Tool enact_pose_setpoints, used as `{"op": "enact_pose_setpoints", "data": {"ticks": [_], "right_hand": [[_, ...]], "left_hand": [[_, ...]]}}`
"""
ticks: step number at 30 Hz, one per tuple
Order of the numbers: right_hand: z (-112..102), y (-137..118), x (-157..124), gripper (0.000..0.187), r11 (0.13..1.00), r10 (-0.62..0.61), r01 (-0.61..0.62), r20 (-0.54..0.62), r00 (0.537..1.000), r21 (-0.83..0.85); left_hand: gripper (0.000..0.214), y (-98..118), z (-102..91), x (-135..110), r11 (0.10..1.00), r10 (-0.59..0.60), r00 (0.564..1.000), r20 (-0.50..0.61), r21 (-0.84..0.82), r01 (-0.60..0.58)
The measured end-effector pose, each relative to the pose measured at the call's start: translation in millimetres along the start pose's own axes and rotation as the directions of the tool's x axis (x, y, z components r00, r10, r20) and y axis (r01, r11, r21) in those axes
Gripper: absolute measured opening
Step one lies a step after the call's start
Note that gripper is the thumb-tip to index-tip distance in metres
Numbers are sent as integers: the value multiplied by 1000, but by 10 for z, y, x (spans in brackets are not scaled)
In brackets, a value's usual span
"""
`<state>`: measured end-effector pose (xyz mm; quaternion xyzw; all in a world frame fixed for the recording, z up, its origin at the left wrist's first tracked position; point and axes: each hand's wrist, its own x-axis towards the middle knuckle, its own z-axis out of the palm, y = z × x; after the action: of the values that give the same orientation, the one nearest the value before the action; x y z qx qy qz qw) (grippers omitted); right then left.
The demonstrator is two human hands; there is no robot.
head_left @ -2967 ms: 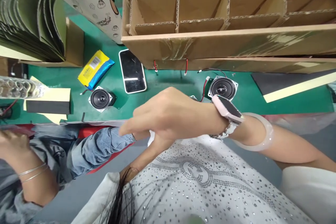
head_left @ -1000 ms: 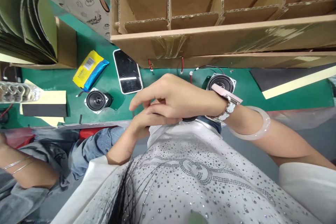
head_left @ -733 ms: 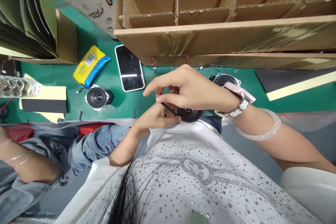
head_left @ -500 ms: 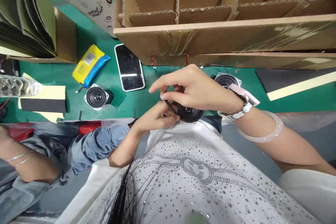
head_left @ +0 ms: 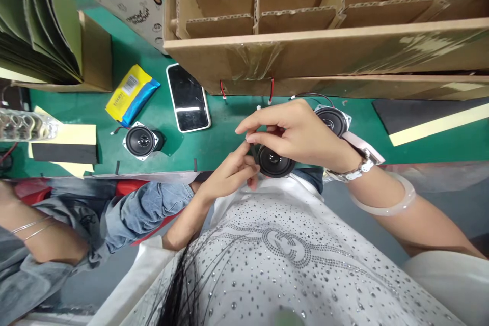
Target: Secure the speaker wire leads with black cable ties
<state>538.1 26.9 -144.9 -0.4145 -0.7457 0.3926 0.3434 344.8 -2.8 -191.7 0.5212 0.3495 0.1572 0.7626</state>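
Observation:
My two hands meet at the near edge of the green table (head_left: pixel 225 132), just above my white studded shirt. My left hand (head_left: pixel 229 173) comes up from the lower left, and its fingers are closed against the left side of a small round black speaker (head_left: pixel 274 162). My right hand (head_left: pixel 301 135) wears a pink watch and a pale bangle. It curls over the top of the speaker, with thumb and forefinger pinched on a thin black strip (head_left: pixel 253 153) at the speaker's left edge. Most of the speaker is hidden under my right palm.
Two more speakers lie on the table, one at the left (head_left: pixel 142 141) and one behind my right wrist (head_left: pixel 331 118). A phone (head_left: pixel 188 98), a yellow and blue packet (head_left: pixel 132 94), foam blocks (head_left: pixel 63 145) and a divided cardboard box (head_left: pixel 305 51) stand around. A co-worker's arm (head_left: pixel 38 244) is at lower left.
Both hands rose from my lap to the table edge, bringing the small speaker into sight. My right hand shifted right, and its fingers drew the black strip toward the speaker.

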Motion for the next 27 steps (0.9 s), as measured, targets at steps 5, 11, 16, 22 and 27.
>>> {"op": "enact_pose_setpoints", "data": {"ticks": [5, 11, 16, 22, 27], "right_hand": [[2, 22, -26, 13, 1000, 10, -10, -15, 1000, 1], [23, 37, -43, 14, 998, 57, -57, 18, 998, 18], [14, -2, -31, 16, 997, 66, -70, 164, 984, 17], [-40, -28, 59, 21, 994, -50, 75, 272, 961, -81], [-58, -116, 179, 24, 956, -27, 131, 365, 931, -263]], "left_hand": [[46, 13, 38, 1, 1000, -12, 999, -48, -3, 12], [42, -54, 334, -38, 994, -47, 966, -252, -112, 19], [38, -53, 397, -84, 999, -20, 924, -383, -32, 8], [15, 216, -176, 168, 878, 196, 980, 21, 442, -185], [9, 435, -386, 477, 746, 80, 932, 354, 599, -291]]}}
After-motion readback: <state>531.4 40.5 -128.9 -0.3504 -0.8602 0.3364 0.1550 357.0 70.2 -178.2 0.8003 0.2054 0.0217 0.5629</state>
